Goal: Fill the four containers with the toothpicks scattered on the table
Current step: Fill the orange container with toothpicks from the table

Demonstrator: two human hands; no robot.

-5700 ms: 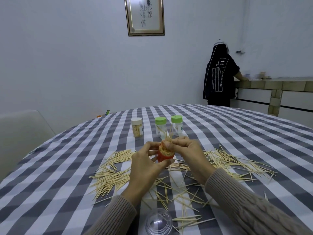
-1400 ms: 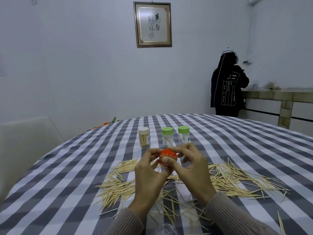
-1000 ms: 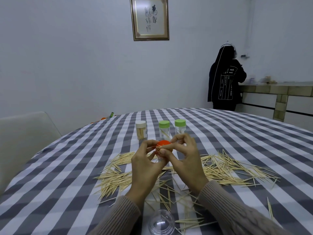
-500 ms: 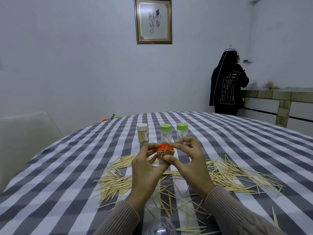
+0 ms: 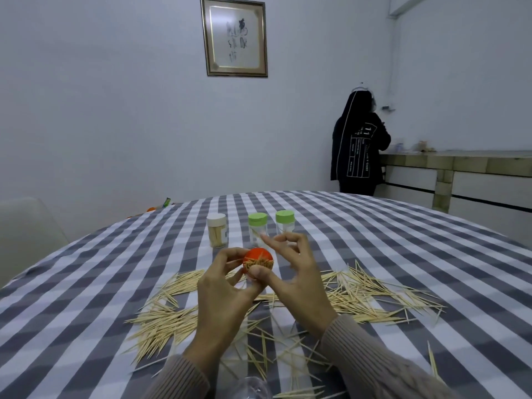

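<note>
Both hands hold a small orange container (image 5: 258, 255) above the checked table (image 5: 374, 226); its mouth, packed with toothpick ends, tilts toward me. My left hand (image 5: 224, 298) grips it from the left. My right hand (image 5: 296, 275) has its thumb against the container's lower edge, with the other fingers curled and lifted above it. Behind stand a white-lidded container (image 5: 216, 230) with toothpicks inside and two green-lidded containers (image 5: 257, 228) (image 5: 285, 225). Loose toothpicks lie in a pile on the left (image 5: 161, 315) and a pile on the right (image 5: 374, 298).
A clear plastic lid (image 5: 253, 388) lies at the near table edge between my forearms. A pale chair (image 5: 26, 226) stands at the left. A person in a black coat (image 5: 358, 145) stands at a counter (image 5: 460, 162) by the far wall.
The toothpick ends no longer stick out above the container. My right fingers have lifted off its top, and the container is tilted more toward me.
</note>
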